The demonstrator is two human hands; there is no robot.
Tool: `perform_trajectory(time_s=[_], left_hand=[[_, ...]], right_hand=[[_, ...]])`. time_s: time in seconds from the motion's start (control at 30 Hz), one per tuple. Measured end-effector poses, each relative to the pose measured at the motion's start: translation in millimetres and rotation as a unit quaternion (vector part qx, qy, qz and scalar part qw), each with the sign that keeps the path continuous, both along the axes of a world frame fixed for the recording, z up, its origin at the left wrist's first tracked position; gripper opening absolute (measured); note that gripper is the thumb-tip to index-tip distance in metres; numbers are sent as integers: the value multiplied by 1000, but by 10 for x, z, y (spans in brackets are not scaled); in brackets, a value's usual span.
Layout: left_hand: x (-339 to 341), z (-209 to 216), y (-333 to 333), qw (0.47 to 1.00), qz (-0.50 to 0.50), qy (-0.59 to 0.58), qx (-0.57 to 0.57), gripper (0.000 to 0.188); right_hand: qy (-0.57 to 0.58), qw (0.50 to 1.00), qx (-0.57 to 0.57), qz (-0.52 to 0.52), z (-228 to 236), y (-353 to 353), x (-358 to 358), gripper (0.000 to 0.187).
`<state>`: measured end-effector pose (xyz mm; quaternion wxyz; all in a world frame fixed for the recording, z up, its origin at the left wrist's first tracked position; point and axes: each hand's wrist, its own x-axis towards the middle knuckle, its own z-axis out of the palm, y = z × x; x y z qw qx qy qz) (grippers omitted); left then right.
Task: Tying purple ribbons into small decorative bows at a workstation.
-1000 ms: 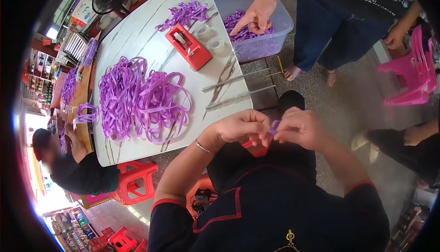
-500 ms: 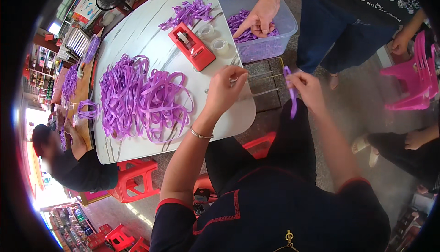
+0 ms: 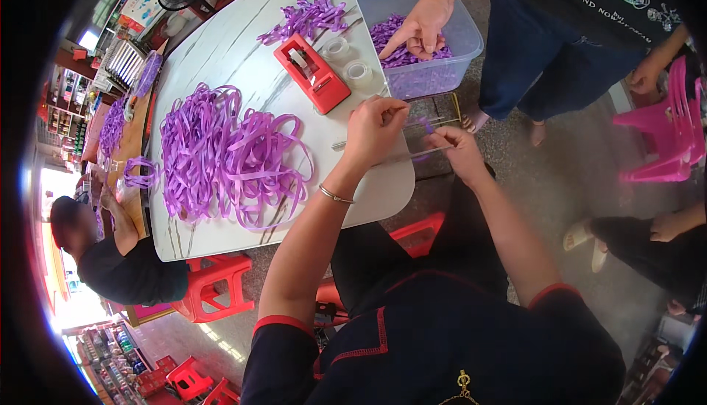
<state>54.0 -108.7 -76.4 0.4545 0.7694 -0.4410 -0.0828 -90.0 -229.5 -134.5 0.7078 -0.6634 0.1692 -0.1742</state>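
Note:
Just beyond the right edge of the white marble-patterned table [image 3: 221, 59], thin metal rods [image 3: 398, 158] stick out sideways. My right hand [image 3: 460, 156] is closed at their outer ends, pinching a purple ribbon [image 3: 426, 125] that lies across the rods. Above the table edge, beside the rods, my left hand [image 3: 374, 129] has its fingers bent and pressed together; whatever they hold is too small to make out. A heap of long purple ribbon loops [image 3: 221, 158] covers the table's left part. Farther back lies a smaller pile of short purple ribbon pieces [image 3: 305, 18].
A red tape dispenser [image 3: 313, 74] and two clear tape rolls [image 3: 358, 74] stand near the table's right edge. Beyond them, another person's hand [image 3: 423, 29] reaches over a clear plastic bin [image 3: 434, 77] with purple pieces inside. Pink stools [image 3: 663, 125] are at right, a red stool [image 3: 213, 287] at left.
My right hand has moved left and slightly down, bringing the dangling ribbon to the rods. My left hand has shifted slightly right. The other person's hand keeps its pointing shape over the bin.

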Motion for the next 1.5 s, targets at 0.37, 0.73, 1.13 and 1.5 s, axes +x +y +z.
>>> perform_trajectory(time_s=[0.37, 0.73, 1.13, 1.5], left_hand=[[-23, -6, -170, 985, -3, -147, 91, 20], [34, -63, -166, 982, -30, -107, 151, 18], [9, 15, -184, 968, -28, -160, 191, 26], [52, -42, -150, 985, -39, -50, 160, 27]], right_hand=[[-3, 998, 41, -55, 34, 224, -27, 14], [104, 994, -5, 33, 268, 739, -1177, 17], [-39, 932, -353, 71, 648, 1093, -2200, 11], [101, 993, -2, 64, 462, 1213, -2350, 11]])
